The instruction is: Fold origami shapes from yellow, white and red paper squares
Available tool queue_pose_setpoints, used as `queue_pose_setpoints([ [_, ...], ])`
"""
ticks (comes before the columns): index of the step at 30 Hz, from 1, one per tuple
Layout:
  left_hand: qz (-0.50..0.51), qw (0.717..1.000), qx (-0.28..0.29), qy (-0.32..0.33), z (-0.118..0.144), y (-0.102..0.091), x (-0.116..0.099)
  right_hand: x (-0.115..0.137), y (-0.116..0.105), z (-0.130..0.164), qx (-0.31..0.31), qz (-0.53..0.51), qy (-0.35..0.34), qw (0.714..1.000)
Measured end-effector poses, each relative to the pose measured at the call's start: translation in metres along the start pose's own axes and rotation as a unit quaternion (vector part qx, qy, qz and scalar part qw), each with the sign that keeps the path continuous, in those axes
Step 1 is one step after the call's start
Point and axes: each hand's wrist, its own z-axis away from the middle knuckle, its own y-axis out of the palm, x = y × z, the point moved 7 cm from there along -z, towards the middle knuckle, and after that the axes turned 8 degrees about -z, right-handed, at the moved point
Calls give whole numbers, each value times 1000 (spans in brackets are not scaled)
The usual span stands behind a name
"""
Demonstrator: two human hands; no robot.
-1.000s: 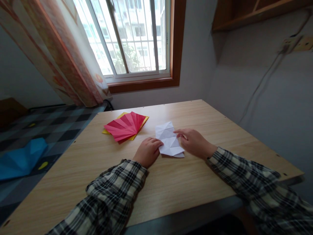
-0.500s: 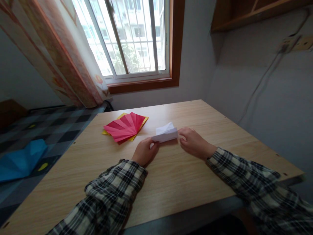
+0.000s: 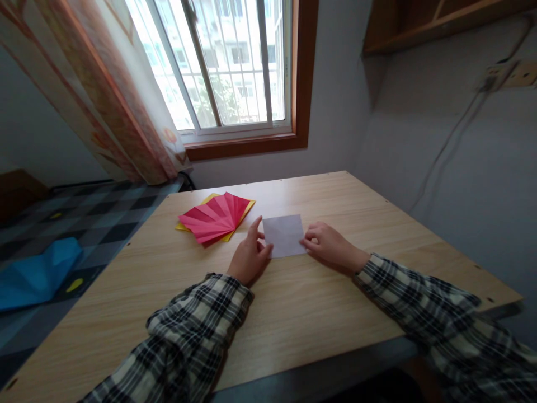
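A white paper (image 3: 285, 235), folded into a flat rectangle, lies on the wooden table (image 3: 293, 313) in front of me. My left hand (image 3: 250, 259) rests at its left edge, fingertips pressing the paper's side. My right hand (image 3: 331, 246) touches the right edge with its fingertips. Both hands press the paper flat and neither lifts it. My sleeves are checked black and cream.
A red pleated paper fan (image 3: 213, 217) lies on a yellow sheet (image 3: 247, 208) at the left back of the table. A blue folded paper (image 3: 37, 274) lies on the checked floor at left. Window and curtain stand behind; a wall is close on the right.
The creased white paper was lifted at its near end and folded over away from me. It now lies flat as a smaller rectangle, a little farther back, with both hands at its sides.
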Motion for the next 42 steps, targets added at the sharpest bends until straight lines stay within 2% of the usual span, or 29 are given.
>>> queue_pose_setpoints([
  [3, -26, 999, -21, 16, 0, 1, 3, -4, 6, -1, 5, -12, 6, 1000],
  [6, -127, 989, -41, 65, 1, 1, -1, -6, 10, 0, 7, 8, 24, 1000],
  [11, -245, 963, 3, 107, 3, 11, -1, -6, 12, 1, 10, 40, 29, 999],
  [16, -282, 942, 78, 162, 3, 23, -1, -6, 11, 1, 18, 38, 30, 999],
  [21, -294, 937, 82, 170, 4, 23, -1, -8, 8, 1, 13, 5, 42, 999],
  [24, -292, 938, 81, 171, 4, 23, -2, -10, 7, 1, -17, -31, 51, 998],
  [28, -281, 941, 74, 173, 6, 21, -5, 3, -1, 4, -84, -28, -20, 996],
  [30, -274, 942, 68, 181, 7, 19, -10, 14, -2, 6, -90, -13, -74, 993],
  [34, -271, 940, 62, 196, 9, 14, -24, 26, 11, 8, -16, -7, -146, 989],
  [37, -248, 943, 68, 210, 9, 12, -33, 25, 21, 8, 49, -7, -159, 986],
  [42, -223, 950, 73, 205, 7, 15, -26, 21, 19, 7, 67, -41, -147, 986],
])
